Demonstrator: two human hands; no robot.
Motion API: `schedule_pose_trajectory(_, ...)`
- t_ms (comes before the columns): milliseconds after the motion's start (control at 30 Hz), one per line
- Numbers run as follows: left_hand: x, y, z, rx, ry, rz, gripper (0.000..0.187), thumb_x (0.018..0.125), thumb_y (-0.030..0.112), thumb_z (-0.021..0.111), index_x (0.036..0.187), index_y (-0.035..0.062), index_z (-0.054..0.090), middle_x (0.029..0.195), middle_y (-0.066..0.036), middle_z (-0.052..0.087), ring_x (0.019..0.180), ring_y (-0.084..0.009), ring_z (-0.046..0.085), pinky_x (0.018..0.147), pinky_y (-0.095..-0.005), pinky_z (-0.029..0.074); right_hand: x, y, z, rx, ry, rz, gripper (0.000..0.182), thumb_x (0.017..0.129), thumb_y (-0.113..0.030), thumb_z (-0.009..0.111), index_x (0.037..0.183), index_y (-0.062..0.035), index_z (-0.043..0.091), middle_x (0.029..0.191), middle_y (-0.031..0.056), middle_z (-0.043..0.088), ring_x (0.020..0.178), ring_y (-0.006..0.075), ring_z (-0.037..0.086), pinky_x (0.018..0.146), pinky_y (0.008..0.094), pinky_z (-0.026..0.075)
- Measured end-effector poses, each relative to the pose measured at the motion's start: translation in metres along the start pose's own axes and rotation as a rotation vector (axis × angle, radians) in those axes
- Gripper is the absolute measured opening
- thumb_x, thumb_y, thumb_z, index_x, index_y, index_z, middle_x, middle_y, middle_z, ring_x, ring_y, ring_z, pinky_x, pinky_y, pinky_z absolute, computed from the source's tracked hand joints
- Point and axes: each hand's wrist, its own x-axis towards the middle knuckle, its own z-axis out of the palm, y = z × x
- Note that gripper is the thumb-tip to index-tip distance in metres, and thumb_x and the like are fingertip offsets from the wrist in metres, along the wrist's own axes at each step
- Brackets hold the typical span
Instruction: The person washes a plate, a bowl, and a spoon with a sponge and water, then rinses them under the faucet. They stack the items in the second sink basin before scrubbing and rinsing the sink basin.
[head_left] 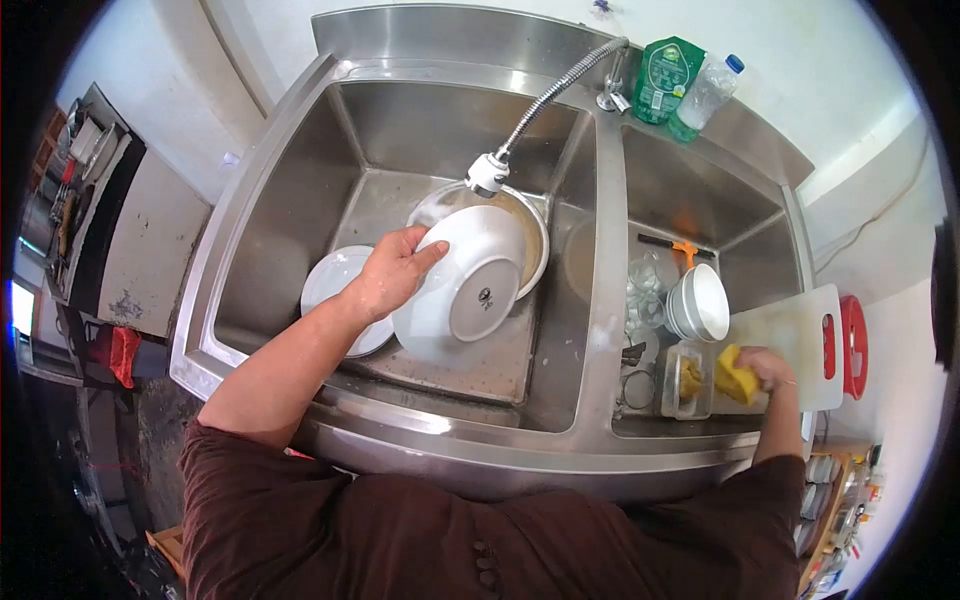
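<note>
Left hand (402,268) has one round white dish (465,290) gripped by its rim, tilted underside out over the bigger steel basin (270,240). Right hand (770,368) is closed on a crumpled yellow sponge (735,378), over in the smaller basin (690,185), just beside one clear plastic tub (686,380). Crowding the dish: a white-rimmed round vessel (537,232) partly behind it, one flexible metal tap (545,100) hanging above, white plate ware (335,280) under the left forearm, number unclear. Over right, a tilted stack of white bowls (707,303), count unclear, and one pale cutting board (795,335) by the sponge. Up back, one green pouch (668,80), one blue-capped bottle (711,92).
</note>
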Motion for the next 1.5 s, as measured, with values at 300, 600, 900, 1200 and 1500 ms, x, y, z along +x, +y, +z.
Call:
schedule_pose_trajectory(300, -0.008, 0.027, -0.002, -0.580, 0.000, -0.142, 0.026, 0.090, 0.018, 0.054, 0.104, -0.0037, 0.055, 0.091, -0.012, 0.063, 0.077, -0.0194, 0.062, 0.072, -0.0324, 0.050, -0.163, -0.179, 0.177, 0.389, -0.167, -0.809, 0.048, 0.073, -0.007, 0.056, 0.120, -0.0002, 0.049, 0.107, 0.0115, 0.057, 0.096, 0.0206, 0.057, 0.086, 0.0351, 0.047)
schedule_pose_trajectory(600, 0.002, 0.023, -0.017, -0.613, -0.061, -0.033, 0.020, 0.089, 0.017, 0.053, 0.097, -0.0017, 0.058, 0.083, -0.011, 0.064, 0.066, -0.0172, 0.062, 0.062, -0.0327, 0.052, -0.098, -0.269, 0.366, -0.346, 0.743, -1.235, 0.046, 0.080, -0.022, 0.062, 0.121, -0.0033, 0.050, 0.121, 0.0251, 0.045, 0.110, 0.0415, 0.045, 0.093, 0.0459, 0.038)
schedule_pose_trajectory(900, 0.009, 0.032, -0.042, -0.640, -0.051, -0.046, 0.020, 0.089, 0.018, 0.055, 0.090, -0.0019, 0.058, 0.075, -0.009, 0.063, 0.061, -0.0172, 0.061, 0.051, -0.0321, 0.049, -0.089, -0.243, 0.358, -0.341, 0.827, -1.062, 0.041, 0.080, -0.021, 0.062, 0.116, -0.0029, 0.053, 0.115, 0.0214, 0.050, 0.103, 0.0388, 0.049, 0.090, 0.0445, 0.039)
schedule_pose_trajectory(1200, 0.008, 0.032, -0.058, -0.492, -0.069, 0.041, 0.019, 0.088, 0.021, 0.057, 0.088, 0.0023, 0.058, 0.078, -0.005, 0.062, 0.063, -0.0126, 0.059, 0.057, -0.0279, 0.049, -0.155, -0.279, 0.403, -0.390, 0.885, -1.413, 0.039, 0.075, -0.016, 0.065, 0.110, -0.0037, 0.057, 0.108, 0.0161, 0.055, 0.096, 0.0339, 0.053, 0.085, 0.0415, 0.042)
schedule_pose_trajectory(1500, -0.009, 0.051, -0.067, -0.641, -0.068, 0.150, 0.023, 0.087, 0.022, 0.059, 0.091, -0.0001, 0.057, 0.081, -0.008, 0.062, 0.065, -0.0158, 0.061, 0.058, -0.0300, 0.050, -0.114, -0.333, 0.363, -0.240, 1.054, -1.126, 0.034, 0.075, -0.020, 0.065, 0.106, -0.0067, 0.060, 0.102, 0.0155, 0.057, 0.096, 0.0354, 0.053, 0.084, 0.0416, 0.043)
